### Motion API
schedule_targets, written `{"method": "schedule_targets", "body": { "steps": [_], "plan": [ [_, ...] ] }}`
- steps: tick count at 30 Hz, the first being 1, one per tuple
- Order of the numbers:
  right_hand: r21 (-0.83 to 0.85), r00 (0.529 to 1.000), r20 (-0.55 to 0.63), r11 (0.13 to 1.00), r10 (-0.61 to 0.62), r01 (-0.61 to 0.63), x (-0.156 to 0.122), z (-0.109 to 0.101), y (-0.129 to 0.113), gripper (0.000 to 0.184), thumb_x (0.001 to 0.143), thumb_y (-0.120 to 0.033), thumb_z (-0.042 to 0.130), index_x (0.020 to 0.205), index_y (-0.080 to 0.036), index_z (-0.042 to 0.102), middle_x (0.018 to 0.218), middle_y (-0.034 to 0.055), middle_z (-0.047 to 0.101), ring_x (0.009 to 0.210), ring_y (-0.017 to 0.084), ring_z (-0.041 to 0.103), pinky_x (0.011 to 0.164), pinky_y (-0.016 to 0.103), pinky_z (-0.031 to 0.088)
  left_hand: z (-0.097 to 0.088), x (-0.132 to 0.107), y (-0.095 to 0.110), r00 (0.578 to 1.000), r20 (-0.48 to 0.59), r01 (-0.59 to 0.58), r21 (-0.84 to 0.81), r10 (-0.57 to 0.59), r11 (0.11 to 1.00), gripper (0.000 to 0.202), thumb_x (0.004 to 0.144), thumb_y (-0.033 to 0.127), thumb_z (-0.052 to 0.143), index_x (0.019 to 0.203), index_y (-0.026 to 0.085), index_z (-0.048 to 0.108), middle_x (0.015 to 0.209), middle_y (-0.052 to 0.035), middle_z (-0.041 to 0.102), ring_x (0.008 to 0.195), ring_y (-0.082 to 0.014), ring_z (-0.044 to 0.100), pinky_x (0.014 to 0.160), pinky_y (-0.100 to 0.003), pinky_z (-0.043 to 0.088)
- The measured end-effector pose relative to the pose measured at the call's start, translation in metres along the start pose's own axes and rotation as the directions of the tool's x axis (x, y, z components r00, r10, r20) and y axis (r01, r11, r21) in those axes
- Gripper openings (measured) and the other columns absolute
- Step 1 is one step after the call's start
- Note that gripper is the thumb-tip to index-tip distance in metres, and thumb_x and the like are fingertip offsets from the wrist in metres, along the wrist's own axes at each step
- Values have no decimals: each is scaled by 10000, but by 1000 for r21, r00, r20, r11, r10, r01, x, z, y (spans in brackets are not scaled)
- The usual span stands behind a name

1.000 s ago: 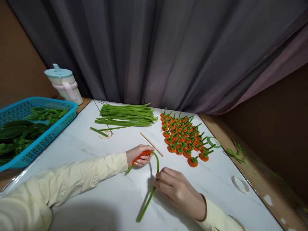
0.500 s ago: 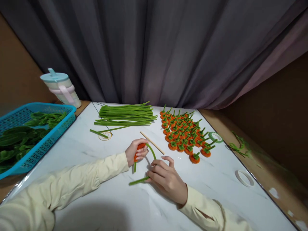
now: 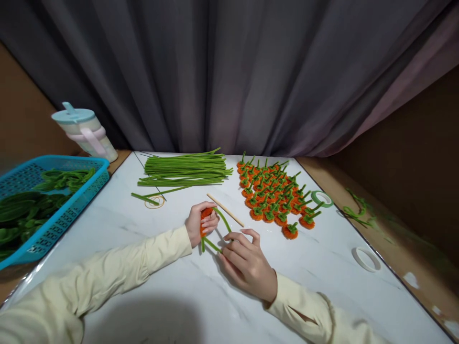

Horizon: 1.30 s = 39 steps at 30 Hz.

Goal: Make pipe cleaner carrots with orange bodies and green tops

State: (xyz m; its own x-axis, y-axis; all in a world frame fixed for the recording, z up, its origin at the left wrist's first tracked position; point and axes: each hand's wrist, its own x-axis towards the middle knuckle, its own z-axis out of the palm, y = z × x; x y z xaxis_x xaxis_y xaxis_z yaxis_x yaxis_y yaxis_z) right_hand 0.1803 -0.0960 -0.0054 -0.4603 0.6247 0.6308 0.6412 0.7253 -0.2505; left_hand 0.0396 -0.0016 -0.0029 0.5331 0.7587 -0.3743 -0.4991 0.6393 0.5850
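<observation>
My left hand (image 3: 194, 224) is closed around a fuzzy orange pipe-cleaner piece (image 3: 205, 220), partly hidden by the fingers. A short green stem hangs below that fist. Between my hands a green pipe cleaner (image 3: 224, 220) curves from the top of the orange piece into the fingers of my right hand (image 3: 251, 265). Its other end comes out lower, and the tip now lies by the bottom of the orange piece. A thin wooden stick (image 3: 225, 210) rests on the table just beyond. Rows of orange pipe-cleaner pieces with green stems (image 3: 270, 196) stand to the right.
Green pipe cleaners (image 3: 184, 171) lie in a bundle at the back, near a rubber band (image 3: 155, 206). A blue basket (image 3: 77, 205) of green leaves and a lidded cup (image 3: 84, 131) are left. Green tape (image 3: 322, 199) and a white ring (image 3: 366, 259) sit right.
My right hand has turned the lower end of the green pipe cleaner upward, toward the bottom of the orange piece. My left hand keeps its grip. The view has shifted slightly.
</observation>
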Motion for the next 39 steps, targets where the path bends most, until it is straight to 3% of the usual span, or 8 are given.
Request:
{"method": "schedule_targets", "body": {
  "steps": [9, 16, 22, 34, 37, 39],
  "plan": [
    [-186, 986, -81, 974, -145, 128, -1, 5, -6, 135, 815, -106, 524, 685, -140, 532, 598, -13, 556, 846, 139, 584, 847, 341, 337, 9, 5, -8, 998, -70, 0, -136, -10, 991, 271, 651, 198, 514, 435, 159, 355, 298, 98, 190, 231, -16, 147, 232, -127, 111],
    [-281, 962, -85, 933, -260, 227, -7, 7, 1, 142, 808, -79, 507, 682, -118, 560, 615, 9, 551, 871, 161, 569, 842, 335, 349, 20, 8, -13, 999, -24, 42, -225, -49, 973, 297, 651, 185, 498, 442, 170, 287, 321, 90, 204, 235, -11, 181, 227, -118, 130],
    [-259, 958, -137, 943, -253, 212, -8, 4, 5, 114, 782, -90, 534, 672, -113, 555, 611, 6, 547, 866, 164, 568, 838, 338, 347, 21, 10, -9, 996, 14, 85, -216, -84, 973, 282, 694, 166, 459, 462, 166, 299, 336, 90, 210, 224, -9, 168, 213, -112, 122],
    [-294, 976, -22, 934, -218, 202, -8, 8, 7, 151, 791, -67, 486, 661, -98, 556, 663, 40, 546, 920, 208, 535, 857, 364, 324, 19, 11, -21, 998, -13, -55, -28, 54, 998, 296, 675, 228, 475, 441, 181, 300, 330, 100, 157, 256, -21, 134, 243, -133, 153],
    [-327, 982, -23, 929, -189, 171, -7, 6, 10, 183, 813, -77, 451, 670, -107, 562, 655, 43, 543, 942, 222, 527, 874, 373, 317, 20, 11, -17, 993, 1, -114, 106, 114, 988, 356, 702, 285, 499, 419, 187, 307, 321, 87, 199, 269, -38, 213, 270, -158, 213],
    [-360, 987, -7, 921, -161, 147, -7, 4, 13, 211, 829, -72, 415, 692, -111, 571, 664, 47, 548, 967, 227, 520, 896, 379, 304, 20, 8, -6, 987, 31, -164, 216, 161, 963, 349, 722, 303, 538, 436, 167, 390, 336, 58, 318, 315, -67, 349, 330, -179, 313]
  ]
}}
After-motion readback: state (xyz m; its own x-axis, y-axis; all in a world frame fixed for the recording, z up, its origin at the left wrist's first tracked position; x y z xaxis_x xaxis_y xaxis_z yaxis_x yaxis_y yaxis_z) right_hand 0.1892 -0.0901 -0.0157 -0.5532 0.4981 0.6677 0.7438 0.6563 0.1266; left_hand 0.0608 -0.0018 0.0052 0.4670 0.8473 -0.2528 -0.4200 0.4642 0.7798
